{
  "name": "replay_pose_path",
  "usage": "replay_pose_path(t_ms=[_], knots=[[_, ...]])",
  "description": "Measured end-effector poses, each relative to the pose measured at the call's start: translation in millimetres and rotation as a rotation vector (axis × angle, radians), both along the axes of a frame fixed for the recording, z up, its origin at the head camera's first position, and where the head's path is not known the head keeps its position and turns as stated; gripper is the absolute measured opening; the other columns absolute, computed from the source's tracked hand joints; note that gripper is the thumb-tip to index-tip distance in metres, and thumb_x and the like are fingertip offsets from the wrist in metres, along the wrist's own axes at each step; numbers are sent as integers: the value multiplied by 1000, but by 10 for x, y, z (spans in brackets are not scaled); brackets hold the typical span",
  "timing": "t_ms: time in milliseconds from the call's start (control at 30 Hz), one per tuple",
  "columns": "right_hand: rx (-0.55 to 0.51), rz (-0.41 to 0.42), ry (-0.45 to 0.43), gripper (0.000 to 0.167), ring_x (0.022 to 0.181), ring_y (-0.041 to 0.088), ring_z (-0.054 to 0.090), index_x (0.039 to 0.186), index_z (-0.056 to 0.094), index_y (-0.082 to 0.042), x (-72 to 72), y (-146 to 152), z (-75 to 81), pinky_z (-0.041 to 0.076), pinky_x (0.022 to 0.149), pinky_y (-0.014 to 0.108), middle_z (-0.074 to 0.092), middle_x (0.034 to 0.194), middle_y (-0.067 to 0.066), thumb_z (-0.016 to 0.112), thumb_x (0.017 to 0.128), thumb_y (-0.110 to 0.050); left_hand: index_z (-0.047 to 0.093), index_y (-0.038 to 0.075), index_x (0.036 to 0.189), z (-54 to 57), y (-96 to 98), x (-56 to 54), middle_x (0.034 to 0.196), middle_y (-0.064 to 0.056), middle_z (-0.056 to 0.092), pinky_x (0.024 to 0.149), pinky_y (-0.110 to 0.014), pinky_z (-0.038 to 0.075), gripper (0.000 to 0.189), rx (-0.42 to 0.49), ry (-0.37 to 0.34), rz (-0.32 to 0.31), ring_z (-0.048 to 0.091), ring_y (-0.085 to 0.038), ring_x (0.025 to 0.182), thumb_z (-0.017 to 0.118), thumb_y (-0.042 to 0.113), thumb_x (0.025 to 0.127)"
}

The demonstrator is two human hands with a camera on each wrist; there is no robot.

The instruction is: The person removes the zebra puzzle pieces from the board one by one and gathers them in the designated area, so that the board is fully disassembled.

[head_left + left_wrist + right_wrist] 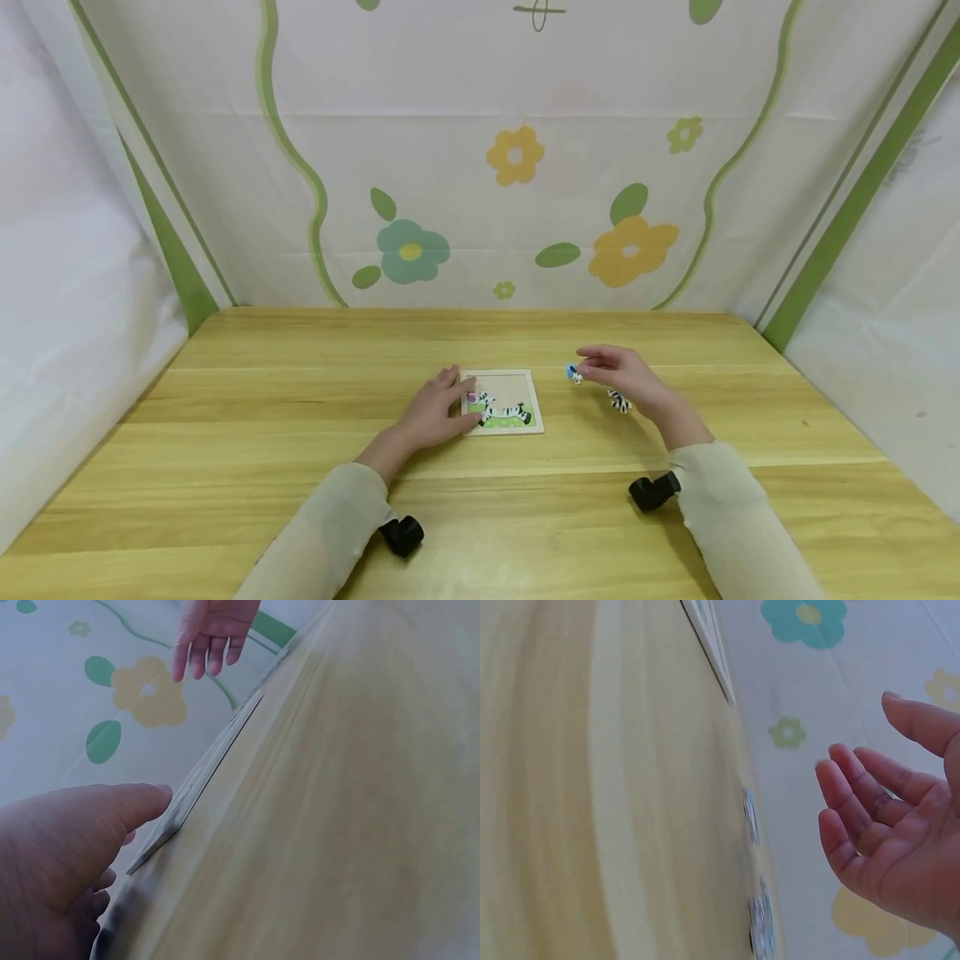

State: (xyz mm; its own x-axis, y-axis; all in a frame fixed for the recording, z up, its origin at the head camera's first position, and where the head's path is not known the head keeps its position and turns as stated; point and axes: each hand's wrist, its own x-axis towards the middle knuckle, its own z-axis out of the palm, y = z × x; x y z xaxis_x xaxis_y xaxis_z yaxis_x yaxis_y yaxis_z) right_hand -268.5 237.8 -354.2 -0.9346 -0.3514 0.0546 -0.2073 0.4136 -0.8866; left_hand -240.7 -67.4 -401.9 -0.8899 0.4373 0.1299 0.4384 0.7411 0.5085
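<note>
A small square puzzle board (513, 386) with a pale rim lies flat on the table, part of a zebra picture filling its lower half. My left hand (435, 410) rests at its left side, thumb and index finger touching the rim and the picture. In the left wrist view the thumb (139, 802) stretches over the board's edge. Above the table, right of the board, hovers my right hand (630, 379), fingers loosely bent and holding nothing. Below it lie a blue-and-striped puzzle piece (573, 374) and a black-and-white striped piece (619, 402).
The wooden table (480, 517) spreads around both hands. Behind it hangs a white curtain (450, 183) with printed flowers, and white cloth also closes the left and right sides. Black wrist cameras (402, 536) sit at both cuffs.
</note>
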Motion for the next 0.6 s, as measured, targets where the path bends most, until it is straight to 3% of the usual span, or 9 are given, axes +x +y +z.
replay_pose_path(t_ms=[167,367,600], knots=[[-22,66,-10,47,89,20,53,120,45,7,-56,-334,-25,41,81,35,56,98,13,59,83,-19,39,9,131,-11,-65,-36,137,-21,19,99,-46,10,58,-26,32,-12,11,-33,126,52,40,83],[-16,152,-5,48,86,21,52,119,46,8,-90,-674,-82,43,76,34,57,94,9,60,82,-19,38,10,131,-8,-99,-62,138,-19,18,99,-47,10,62,-77,9,7,11,-32,126,51,45,82],[3,186,-27,45,85,19,52,118,48,6,-115,-922,-146,42,75,30,57,93,8,59,82,-18,37,12,132,1,-114,-68,138,-18,19,99,-46,9,64,-117,-4,13,11,-31,127,48,49,82]])
